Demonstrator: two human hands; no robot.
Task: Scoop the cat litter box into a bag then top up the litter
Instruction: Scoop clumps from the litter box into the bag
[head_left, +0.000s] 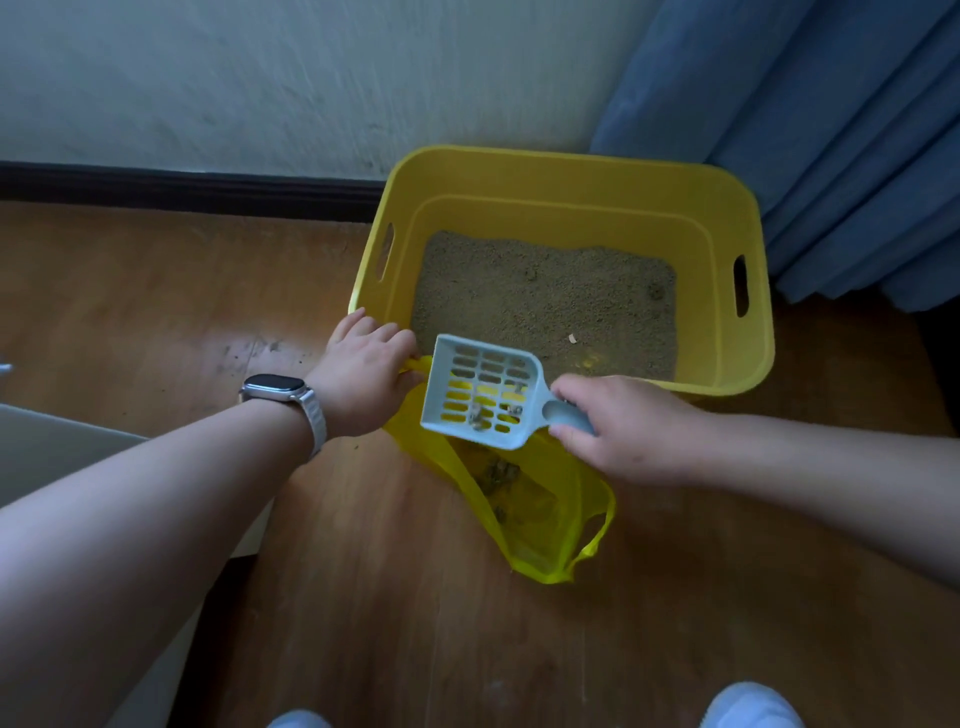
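The right hand (618, 426) grips the scoop (480, 392) by its handle, blade toward ten o'clock over the bag (550, 509), whose mouth the left hand (363, 376) pinches open.

Dim, soft indoor light, bluish cast. Faint sheen on floor (156, 291) left of left hand (363, 379). Wide-angle stretch on forearms at edges. Slight motion blur, wall (260, 78) smeared; centre reasonably sharp.

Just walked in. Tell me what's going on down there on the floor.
A person is cleaning a yellow litter box. The right hand holds a pale slotted scoop, a few clumps in it, above an open yellow bag. The left hand holds the bag's edge by the box. Some waste is already bagged.
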